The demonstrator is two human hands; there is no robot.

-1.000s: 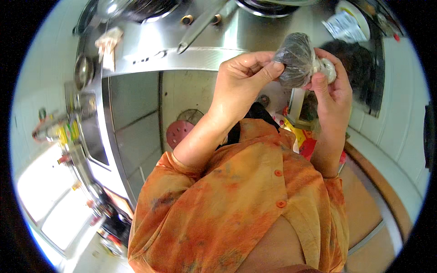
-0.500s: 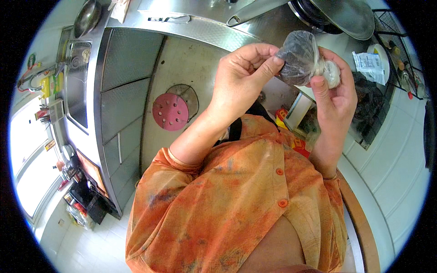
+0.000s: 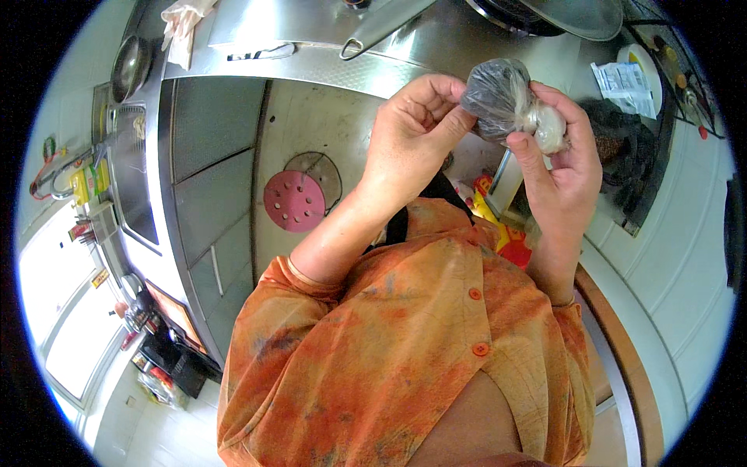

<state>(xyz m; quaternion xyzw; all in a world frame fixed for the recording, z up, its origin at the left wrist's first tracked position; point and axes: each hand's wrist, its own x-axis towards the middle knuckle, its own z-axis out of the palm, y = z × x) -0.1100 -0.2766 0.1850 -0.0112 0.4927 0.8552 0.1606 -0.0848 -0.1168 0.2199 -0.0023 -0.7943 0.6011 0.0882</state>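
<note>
Between the two hands there is a small plastic bag [image 3: 496, 101], thin and see-through, with a dark filling and a whitish bunched end [image 3: 551, 128]. It is held up in the air, before the edge of the steel surface [image 3: 311, 19]. I judge it is light and soft, a little slippery, and the film could tear under a sharp pull. The gathered neck, beside the bunched end, seems the firmest place to take hold.

The left hand [image 3: 410, 132] is narrow, its thumb and forefinger pinching at the left side of the bag. The right hand [image 3: 572, 159] is curled loosely about the bunched end, with the thumb on the near side; what its hidden fingers touch, I cannot tell.

Farther out, a pan handle [image 3: 381, 35] lies over the surface, and a pale packet [image 3: 625, 86] is at the right. Below, near the cabinets [image 3: 214, 124], is a pink disc [image 3: 294, 201] with holes.
</note>
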